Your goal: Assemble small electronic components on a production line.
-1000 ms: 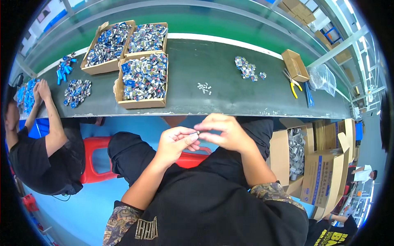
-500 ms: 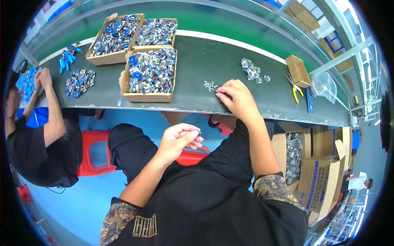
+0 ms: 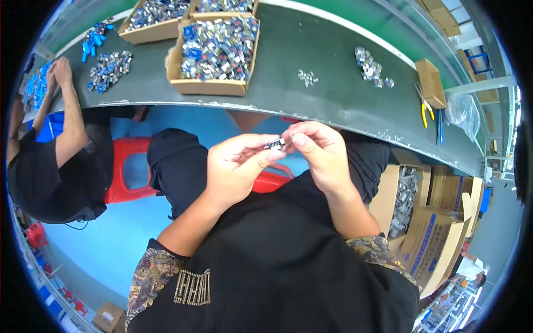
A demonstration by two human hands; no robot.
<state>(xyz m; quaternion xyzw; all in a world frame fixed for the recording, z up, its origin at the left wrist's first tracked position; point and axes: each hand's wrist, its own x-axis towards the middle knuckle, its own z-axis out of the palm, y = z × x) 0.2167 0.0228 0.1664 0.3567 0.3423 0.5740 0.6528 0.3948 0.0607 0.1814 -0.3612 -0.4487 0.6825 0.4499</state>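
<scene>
Above my lap, just off the bench's front edge, my left hand [image 3: 236, 166] pinches a small dark electronic component [image 3: 274, 144] with a row of pale marks between thumb and fingers. My right hand [image 3: 319, 150] meets it from the other side, thumb and forefinger closed at the component's right end. Whatever those right fingertips hold is too small to make out. On the bench beyond lies a little pile of tiny whitish pieces [image 3: 307, 77]. Farther right rests a heap of small blue and silver components [image 3: 371, 67].
Cardboard trays full of components [image 3: 216, 87] stand on the dark bench [image 3: 288, 47]. At right are yellow-handled pliers [image 3: 425, 112], a small open box [image 3: 431, 83] and a clear plastic bag [image 3: 463, 114]. A co-worker's hands [image 3: 60, 72] work at far left. Cartons [image 3: 425, 250] stand beside my right leg.
My right hand has come back from the whitish pieces on the bench to my left hand. The left hand has risen slightly with the component. The view has tilted lower.
</scene>
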